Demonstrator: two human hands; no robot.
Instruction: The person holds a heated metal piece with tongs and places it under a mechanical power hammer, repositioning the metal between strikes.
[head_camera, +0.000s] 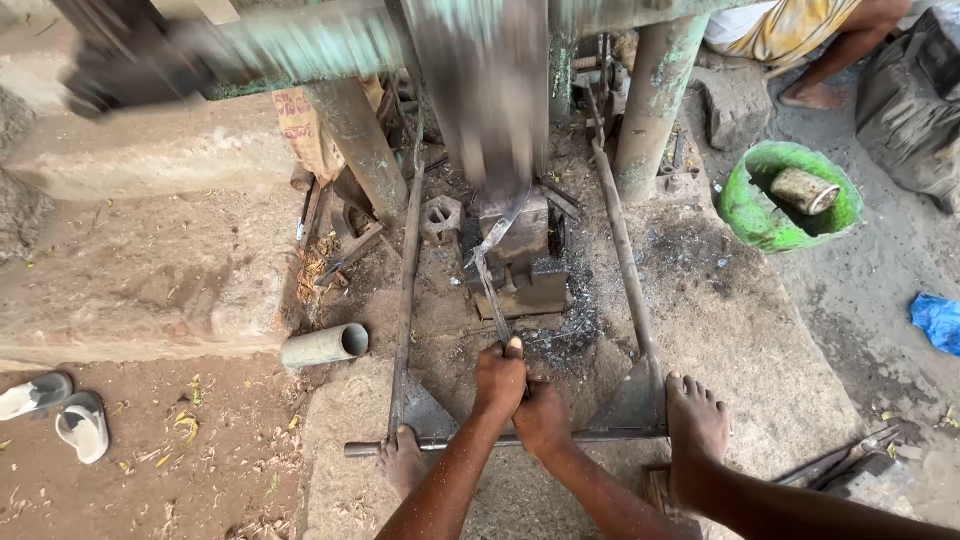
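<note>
Forging step: left hand (500, 378), right hand (541, 415) clenched on metal strip (492, 290); anvil block (525, 255) at 12 o'clock, hammer ram (490, 100) above. Next calls for steady grip.

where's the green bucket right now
In the head view, the green bucket sits on the ground at upper right, right of the machine's metal post, with a pale cylinder lying inside.

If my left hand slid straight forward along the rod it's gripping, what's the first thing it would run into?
Probably the dark metal anvil block under the blurred hammer head. The left hand points up along the thin metal rod, whose bent end lies on that block. Only ash-strewn ground seems to lie between, though depth is unclear.
</note>
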